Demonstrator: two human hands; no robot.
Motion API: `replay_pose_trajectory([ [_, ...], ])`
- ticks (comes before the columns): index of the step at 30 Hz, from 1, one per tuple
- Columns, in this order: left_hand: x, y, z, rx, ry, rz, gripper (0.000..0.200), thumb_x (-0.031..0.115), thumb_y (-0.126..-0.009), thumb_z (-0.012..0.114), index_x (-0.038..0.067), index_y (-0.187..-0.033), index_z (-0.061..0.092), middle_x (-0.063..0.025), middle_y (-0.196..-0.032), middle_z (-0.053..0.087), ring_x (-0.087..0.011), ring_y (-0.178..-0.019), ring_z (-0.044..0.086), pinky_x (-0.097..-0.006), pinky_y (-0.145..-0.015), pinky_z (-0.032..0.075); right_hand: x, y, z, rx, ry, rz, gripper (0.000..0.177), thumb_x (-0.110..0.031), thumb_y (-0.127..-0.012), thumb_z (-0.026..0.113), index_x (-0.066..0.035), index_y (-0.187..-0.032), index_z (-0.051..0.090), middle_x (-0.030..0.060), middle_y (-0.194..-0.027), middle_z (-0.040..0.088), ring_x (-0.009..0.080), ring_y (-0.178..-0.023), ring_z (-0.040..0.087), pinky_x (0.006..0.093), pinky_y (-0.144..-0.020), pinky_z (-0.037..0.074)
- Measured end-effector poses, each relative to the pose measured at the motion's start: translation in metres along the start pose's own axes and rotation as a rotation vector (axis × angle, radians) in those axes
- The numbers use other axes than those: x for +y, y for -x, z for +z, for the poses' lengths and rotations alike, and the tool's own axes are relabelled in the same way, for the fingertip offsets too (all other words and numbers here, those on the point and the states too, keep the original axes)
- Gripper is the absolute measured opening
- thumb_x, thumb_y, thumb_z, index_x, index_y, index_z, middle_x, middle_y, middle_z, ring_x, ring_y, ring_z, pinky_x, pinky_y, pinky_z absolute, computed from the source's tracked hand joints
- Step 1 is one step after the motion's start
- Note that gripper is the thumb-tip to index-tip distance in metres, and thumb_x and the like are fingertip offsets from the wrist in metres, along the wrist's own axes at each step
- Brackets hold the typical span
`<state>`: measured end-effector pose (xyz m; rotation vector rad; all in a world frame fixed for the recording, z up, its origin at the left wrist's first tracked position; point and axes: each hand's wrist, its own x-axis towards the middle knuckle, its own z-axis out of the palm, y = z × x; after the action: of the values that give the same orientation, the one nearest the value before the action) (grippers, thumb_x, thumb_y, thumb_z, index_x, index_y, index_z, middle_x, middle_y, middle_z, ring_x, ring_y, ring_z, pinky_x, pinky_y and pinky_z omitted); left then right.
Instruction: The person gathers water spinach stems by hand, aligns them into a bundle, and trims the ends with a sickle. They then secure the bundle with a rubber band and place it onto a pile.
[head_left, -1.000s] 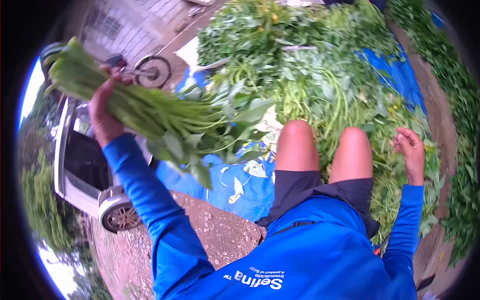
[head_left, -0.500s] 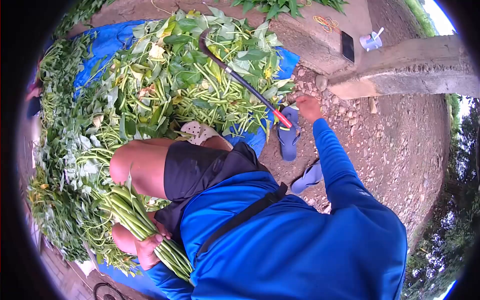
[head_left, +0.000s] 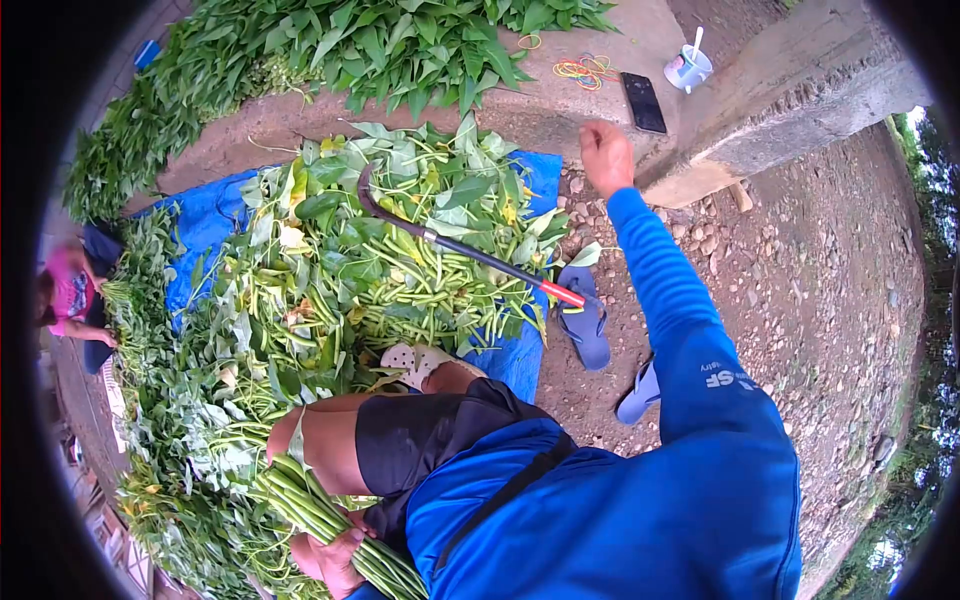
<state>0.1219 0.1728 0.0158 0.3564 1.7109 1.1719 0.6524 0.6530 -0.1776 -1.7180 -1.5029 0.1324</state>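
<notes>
My left hand (head_left: 338, 562), at the bottom of the view, is wrapped round a bundle of long green stalks (head_left: 305, 500) beside my bent knee. My right hand (head_left: 606, 160) is stretched out over the ground near the concrete ledge, its fingers curled in; whether they hold anything is hidden. Nearest to it are a tangle of coloured rubber bands (head_left: 585, 72) and a black phone (head_left: 643, 102). A sickle (head_left: 450, 243) with a red-ended handle lies across the heap of cut stems and leaves (head_left: 340, 250).
The heap rests on a blue tarp (head_left: 520, 365). Blue flip-flops (head_left: 588, 335) lie on stony ground beside it. A white cup (head_left: 688, 70) stands by a concrete post (head_left: 780, 110). Leafy bundles (head_left: 400, 45) line the ledge. Another person (head_left: 72, 295) is at the far left.
My right hand has moved up, from above the flip-flop towards the ledge with the rubber bands and phone. The view has shifted. My left hand still grips the bundle of stalks.
</notes>
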Motion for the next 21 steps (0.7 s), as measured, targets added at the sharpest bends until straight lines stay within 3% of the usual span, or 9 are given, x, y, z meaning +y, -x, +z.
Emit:
replay_pose_trajectory([
  [4, 0.007, 0.005, 0.002, -0.031, 0.068, 0.014, 0.051, 0.004, -0.068, 0.086, -0.005, -0.112, 0.062, -0.016, -0.08, 0.07, -0.0278, -0.067, 0.069, -0.04, -0.068, 0.062, -0.012, -0.106, 0.029, 0.108, 0.262, 0.036, 0.025, -0.025, -0.098, 0.066, -0.012, -0.114, 0.08, 0.0226, -0.115, 0.075, 0.0434, -0.109, 0.072, 0.0526, -0.095, 0.057],
  [8, 0.006, 0.006, 0.011, -0.026, 0.037, -0.012, 0.044, 0.004, -0.069, 0.084, -0.005, -0.108, 0.065, -0.0153, -0.079, 0.071, -0.0263, -0.067, 0.07, -0.0381, -0.066, 0.06, 0.02, -0.156, 0.05, -0.233, 0.529, 0.138, 0.03, -0.029, -0.097, 0.063, -0.017, -0.118, 0.081, 0.0217, -0.124, 0.075, 0.0399, -0.118, 0.071, 0.0507, -0.1, 0.057],
  [12, 0.005, 0.008, 0.016, 0.011, 0.048, -0.064, 0.045, 0.004, -0.069, 0.083, -0.005, -0.109, 0.064, -0.0151, -0.078, 0.07, -0.0267, -0.065, 0.07, -0.0381, -0.063, 0.06, -0.003, -0.167, 0.041, -0.095, 0.247, 0.3, 0.032, -0.03, -0.094, 0.067, -0.019, -0.12, 0.082, 0.0195, -0.119, 0.077, 0.0378, -0.114, 0.074, 0.0465, -0.1, 0.057],
  [14, 0.007, 0.008, 0.018, 0.023, 0.05, -0.085, 0.045, 0.004, -0.069, 0.082, -0.005, -0.109, 0.064, -0.015, -0.077, 0.069, -0.0269, -0.064, 0.07, -0.0381, -0.062, 0.06, -0.011, -0.176, 0.034, -0.048, 0.27, 0.296, 0.035, -0.032, -0.095, 0.069, -0.009, -0.12, 0.078, 0.0207, -0.119, 0.077, 0.0409, -0.118, 0.071, 0.0484, -0.102, 0.055],
  [16, 0.007, 0.012, 0.019, 0.03, 0.047, -0.089, 0.045, 0.004, -0.068, 0.081, -0.005, -0.109, 0.064, -0.015, -0.076, 0.069, -0.0271, -0.063, 0.07, -0.0382, -0.06, 0.06, -0.021, -0.185, 0.032, 0.125, 0.226, 0.297, 0.033, -0.03, -0.097, 0.066, -0.008, -0.119, 0.075, 0.0227, -0.118, 0.076, 0.0408, -0.116, 0.072, 0.0487, -0.1, 0.055],
  [17, 0.013, 0.012, 0.019, 0.001, 0.059, -0.099, 0.027, 0.005, -0.074, 0.083, -0.003, -0.096, 0.071, -0.013, -0.08, 0.074, -0.0218, -0.071, 0.072, -0.0345, -0.068, 0.058, -0.027, -0.189, 0.031, 0.149, 0.185, 0.265, 0.031, -0.027, -0.098, 0.064, -0.007, -0.12, 0.074, 0.023, -0.117, 0.077, 0.0408, -0.115, 0.072, 0.0488, -0.099, 0.055],
  [20, 0.022, 0.008, 0.016, -0.075, -0.011, -0.136, 0.025, 0.001, -0.074, 0.083, -0.002, -0.097, 0.072, -0.0117, -0.081, 0.074, -0.0209, -0.071, 0.072, -0.0332, -0.069, 0.058, -0.055, -0.184, 0.022, 0.277, -0.068, 0.074, 0.03, -0.019, -0.103, 0.056, -0.003, -0.125, 0.069, 0.0206, -0.111, 0.078, 0.0373, -0.108, 0.074, 0.0467, -0.095, 0.056],
  [21, 0.015, 0.004, 0.015, -0.091, 0.051, -0.093, 0.025, -0.002, -0.075, 0.083, -0.002, -0.098, 0.072, -0.0111, -0.082, 0.075, -0.021, -0.071, 0.072, -0.033, -0.07, 0.058, -0.074, -0.175, 0.014, 0.23, -0.14, 0.004, 0.029, -0.018, -0.104, 0.057, -0.002, -0.124, 0.07, 0.0162, -0.106, 0.077, 0.0319, -0.101, 0.074, 0.0438, -0.09, 0.057],
])
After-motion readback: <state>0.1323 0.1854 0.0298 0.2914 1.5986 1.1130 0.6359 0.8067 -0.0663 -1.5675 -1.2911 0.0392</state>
